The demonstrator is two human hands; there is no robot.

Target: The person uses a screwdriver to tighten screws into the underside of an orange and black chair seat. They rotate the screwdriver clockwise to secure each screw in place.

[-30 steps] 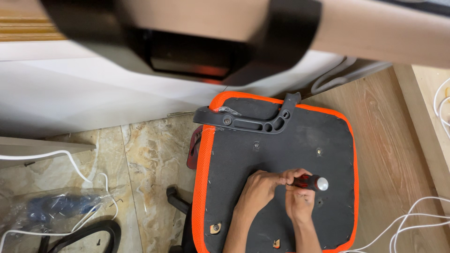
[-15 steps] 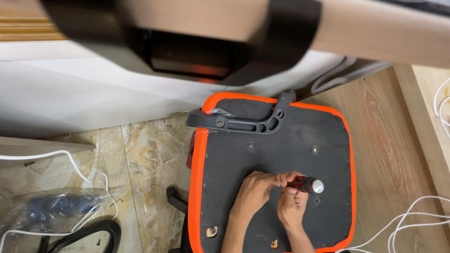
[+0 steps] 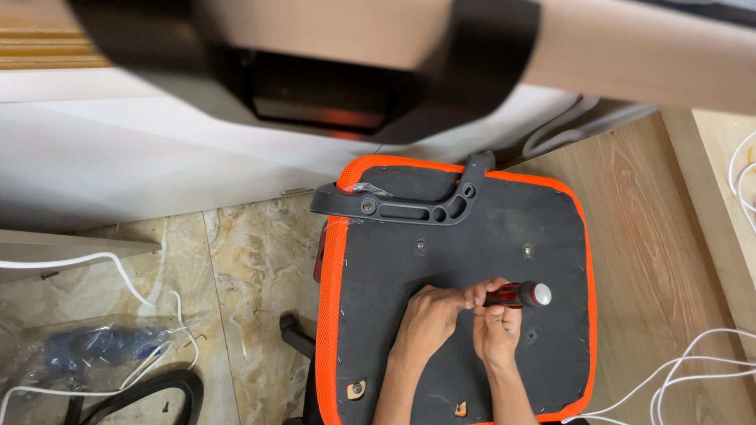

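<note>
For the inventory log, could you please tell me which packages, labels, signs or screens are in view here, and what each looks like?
Plastic bag: on the tiled floor at lower left, clear and crumpled, with something blue inside; a white cable runs over it.
No labels, signs or screens are visible.

The upturned seat base (image 3: 465, 275) with its orange mesh edge now sits a little further left and higher in the view than a second ago, and the black armrest bracket (image 3: 405, 206) has gone with it. The right hand (image 3: 494, 334) and left hand (image 3: 429, 315) have shifted up and left too. The screwdriver (image 3: 521, 295) is angled slightly upward, its silver cap further right than half a second ago.
</note>
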